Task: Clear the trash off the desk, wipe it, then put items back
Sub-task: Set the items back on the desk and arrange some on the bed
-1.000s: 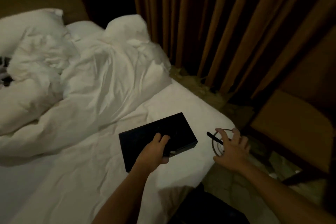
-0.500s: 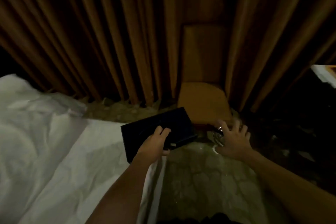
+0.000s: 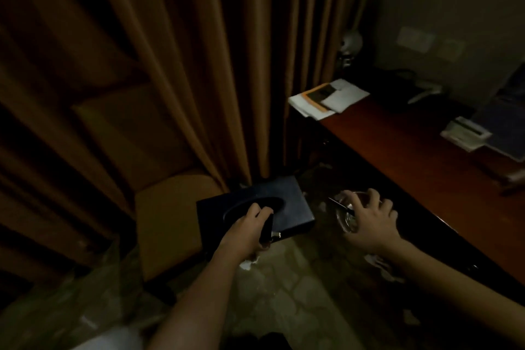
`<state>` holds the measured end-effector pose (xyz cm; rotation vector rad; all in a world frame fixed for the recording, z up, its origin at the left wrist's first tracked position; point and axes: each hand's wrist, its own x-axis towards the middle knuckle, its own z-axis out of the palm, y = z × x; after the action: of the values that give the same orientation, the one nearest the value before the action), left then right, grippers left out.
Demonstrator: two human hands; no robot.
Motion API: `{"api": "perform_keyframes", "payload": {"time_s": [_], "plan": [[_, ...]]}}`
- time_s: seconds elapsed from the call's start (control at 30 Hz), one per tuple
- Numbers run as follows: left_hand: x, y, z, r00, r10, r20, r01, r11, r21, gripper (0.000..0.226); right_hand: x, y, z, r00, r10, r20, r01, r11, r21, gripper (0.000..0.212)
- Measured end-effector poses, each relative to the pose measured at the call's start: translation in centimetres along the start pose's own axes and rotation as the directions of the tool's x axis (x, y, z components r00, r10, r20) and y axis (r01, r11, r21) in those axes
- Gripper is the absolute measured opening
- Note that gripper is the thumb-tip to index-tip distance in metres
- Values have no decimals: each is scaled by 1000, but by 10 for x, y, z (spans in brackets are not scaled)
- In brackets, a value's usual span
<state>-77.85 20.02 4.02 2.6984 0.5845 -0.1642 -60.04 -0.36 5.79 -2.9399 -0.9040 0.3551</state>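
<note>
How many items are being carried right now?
3: black tissue box in left hand; glass ashtray and black pen in right hand. A small dark object by the left thumb may be a fourth.

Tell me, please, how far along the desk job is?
Much of the desk shows bare wood, so clearing seems done; wiping I cannot tell. In hand: the left hand grips the black box, the right hand holds a glass dish and pen. Left: setting them on the desk by the papers.

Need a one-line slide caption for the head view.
Left hand holds a black box, right hand a glass dish, both above the floor beside the wooden desk.
</note>
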Motion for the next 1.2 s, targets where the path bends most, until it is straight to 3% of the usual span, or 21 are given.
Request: {"api": "perform_keyframes", "payload": {"time_s": [0.3, 0.43, 0.63, 0.9, 1.2], "plan": [[195, 68, 7, 928, 348, 135, -360, 930, 76, 72, 80, 102, -13, 956, 289, 59, -291, 956, 35, 97], [291, 85, 4, 877, 433, 207, -463, 877, 127, 77, 126, 131, -11, 907, 416, 64, -421, 902, 96, 93], [420, 126, -8, 770, 566, 294, -608, 791, 69, 75, 182, 161, -15, 812, 570, 127, -583, 801, 133, 97], [501, 190, 18, 672, 615, 412, -683, 730, 24, 73, 233, 205, -16, 744, 635, 209, -668, 718, 196, 89], [530, 255, 64, 687, 579, 439, -617, 784, -69, 70, 262, 275, 4, 752, 609, 252, -655, 732, 186, 79]]}}
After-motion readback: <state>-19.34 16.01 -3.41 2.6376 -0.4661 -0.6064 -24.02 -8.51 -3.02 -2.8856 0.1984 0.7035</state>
